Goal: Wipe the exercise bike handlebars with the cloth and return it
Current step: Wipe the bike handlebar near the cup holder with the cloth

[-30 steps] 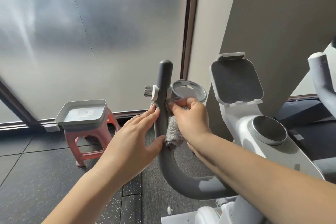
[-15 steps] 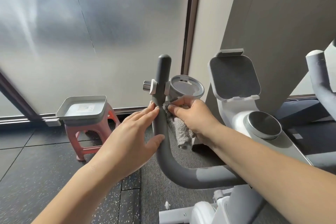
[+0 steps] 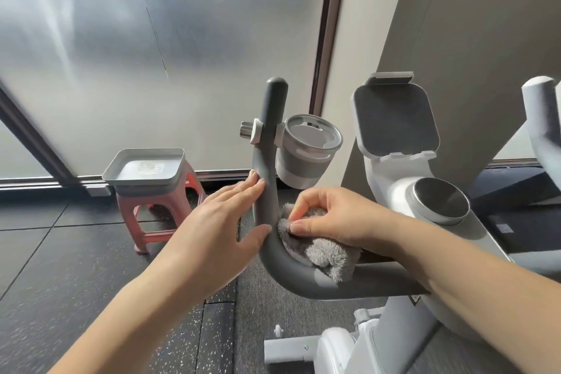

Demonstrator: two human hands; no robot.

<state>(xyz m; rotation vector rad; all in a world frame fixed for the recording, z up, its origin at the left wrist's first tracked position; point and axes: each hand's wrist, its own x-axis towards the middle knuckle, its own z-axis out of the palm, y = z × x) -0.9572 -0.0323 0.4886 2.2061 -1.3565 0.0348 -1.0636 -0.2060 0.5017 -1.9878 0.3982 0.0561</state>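
Observation:
The grey left handlebar of the white exercise bike rises upright, then bends right into a horizontal bar. My right hand presses a fluffy grey cloth against the inner side of the bend. My left hand lies flat against the outer side of the same bar, fingers straight and thumb touching the curve. The right handlebar shows at the frame's right edge.
A grey cup holder is clamped to the handlebar just above my right hand. The bike's tablet holder and round knob stand to the right. A grey tray sits on a pink stool at left, by frosted glass.
My right hand has slid the cloth down the handlebar from just under the cup holder to the bend. My left hand has stayed against the bar.

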